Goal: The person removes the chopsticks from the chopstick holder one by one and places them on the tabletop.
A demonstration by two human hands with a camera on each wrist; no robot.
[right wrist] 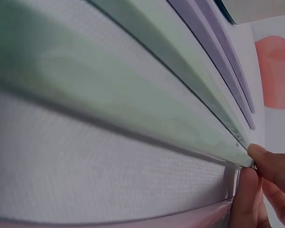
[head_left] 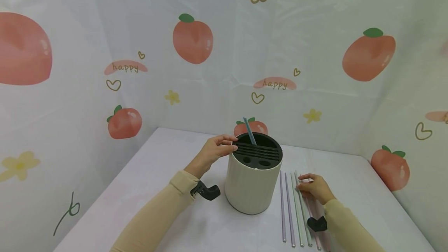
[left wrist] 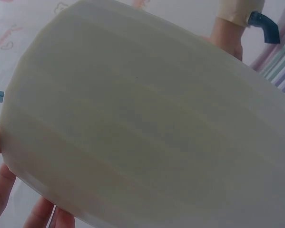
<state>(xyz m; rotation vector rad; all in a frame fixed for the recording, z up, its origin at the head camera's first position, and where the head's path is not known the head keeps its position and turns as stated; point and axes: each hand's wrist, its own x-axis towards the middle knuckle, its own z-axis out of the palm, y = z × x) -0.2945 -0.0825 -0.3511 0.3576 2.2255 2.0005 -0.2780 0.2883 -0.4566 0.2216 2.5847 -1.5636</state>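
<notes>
A cream utensil holder (head_left: 252,189) with a black slotted top stands upright on the table. My left hand (head_left: 210,154) grips its upper left rim, thumb and fingers on either side of the edge in the left wrist view. Two blue chopsticks (head_left: 250,131) lean in its large rear opening. To the right, my right hand (head_left: 316,189) pinches the far end of a green chopstick (right wrist: 132,114) between thumb and fingers. Another green chopstick (head_left: 297,209) lies just left of it. Purple chopsticks (head_left: 289,209) lie nearer the holder; pink ones (head_left: 316,236) lie partly under my right hand.
The white table (head_left: 196,221) carries the holder and the row of chopsticks. A white cloth backdrop (head_left: 224,100) printed with peaches closes off the back and both sides. The holder's top has narrow slots (head_left: 259,151) and two round holes.
</notes>
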